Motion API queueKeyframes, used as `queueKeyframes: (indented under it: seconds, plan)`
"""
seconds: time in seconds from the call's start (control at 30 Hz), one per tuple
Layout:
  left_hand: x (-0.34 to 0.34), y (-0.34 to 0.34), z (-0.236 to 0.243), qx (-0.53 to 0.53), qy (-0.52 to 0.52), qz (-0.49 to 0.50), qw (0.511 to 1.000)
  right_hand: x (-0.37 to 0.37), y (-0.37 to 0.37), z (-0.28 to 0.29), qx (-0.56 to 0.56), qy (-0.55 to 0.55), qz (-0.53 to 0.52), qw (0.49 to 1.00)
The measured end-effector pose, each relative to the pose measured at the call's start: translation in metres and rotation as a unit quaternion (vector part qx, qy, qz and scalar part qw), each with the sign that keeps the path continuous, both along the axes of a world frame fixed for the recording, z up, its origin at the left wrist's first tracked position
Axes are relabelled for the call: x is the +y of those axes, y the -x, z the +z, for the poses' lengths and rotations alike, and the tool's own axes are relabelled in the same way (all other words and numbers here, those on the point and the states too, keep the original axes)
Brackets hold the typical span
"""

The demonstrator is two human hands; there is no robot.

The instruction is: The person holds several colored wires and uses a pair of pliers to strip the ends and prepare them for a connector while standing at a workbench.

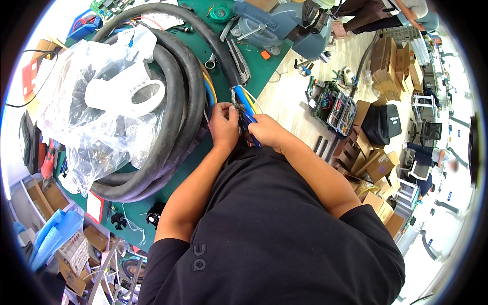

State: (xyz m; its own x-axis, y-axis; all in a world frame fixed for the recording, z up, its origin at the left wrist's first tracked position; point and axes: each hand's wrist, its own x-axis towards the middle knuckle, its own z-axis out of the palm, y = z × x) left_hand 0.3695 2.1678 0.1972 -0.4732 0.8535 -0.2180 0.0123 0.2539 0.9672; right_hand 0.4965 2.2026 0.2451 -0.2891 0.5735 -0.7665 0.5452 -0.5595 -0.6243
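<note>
Cable (193,101), one, thick and black, lies coiled on one green counter (259,71), its stripped end, with at least three wires (241,95), before the torso. The left hand (224,124) has its grip pinching that end; the right hand's (267,131) grip wraps one blue-handled tool (248,118). One white fitting (104,94) tops clear plastic (89,152).

On the chest of the black T-shirt (284,218) there is a raised emblem (199,257) in the same dark colour, made of two rounded characters. The black case (376,126) at the right carries pale lettering in two lines. Along the body of the blue-grey machine (262,23) runs one row of raised letters. A cardboard box (380,165) has small dark print, too small for reading.
</note>
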Motion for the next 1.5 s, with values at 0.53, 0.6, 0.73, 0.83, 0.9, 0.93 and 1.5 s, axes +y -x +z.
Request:
queueKeyframes:
  seconds: [0.53, 0.6, 0.73, 0.83, 0.9, 0.93, 1.5]
  plan:
    - [0.005, -0.004, -0.010, 0.016, 0.015, -0.012, 1.000, -0.026, -0.008, 0.011, 0.010, -0.197, -0.030, 0.980]
    - [0.003, -0.004, -0.001, 0.046, 0.014, -0.020, 0.999, -0.024, -0.007, 0.016, -0.005, -0.189, -0.016, 0.982]
    - [0.000, -0.003, -0.009, -0.005, 0.003, -0.009, 1.000, -0.014, -0.001, 0.028, 0.040, -0.003, -0.137, 0.990]
    - [-0.001, -0.001, -0.010, -0.064, -0.006, -0.003, 0.998, -0.006, -0.005, 0.025, 0.083, 0.076, -0.152, 0.982]
    - [-0.001, 0.000, -0.008, -0.085, -0.010, -0.008, 0.996, -0.003, -0.008, 0.028, 0.087, 0.087, -0.119, 0.985]
    - [-0.002, 0.000, -0.007, -0.061, 0.000, -0.009, 0.998, -0.002, -0.009, 0.030, 0.088, 0.092, -0.103, 0.986]
    - [0.003, 0.000, 0.000, -0.023, 0.022, -0.001, 1.000, 0.007, 0.004, 0.022, 0.013, 0.073, -0.029, 0.997]
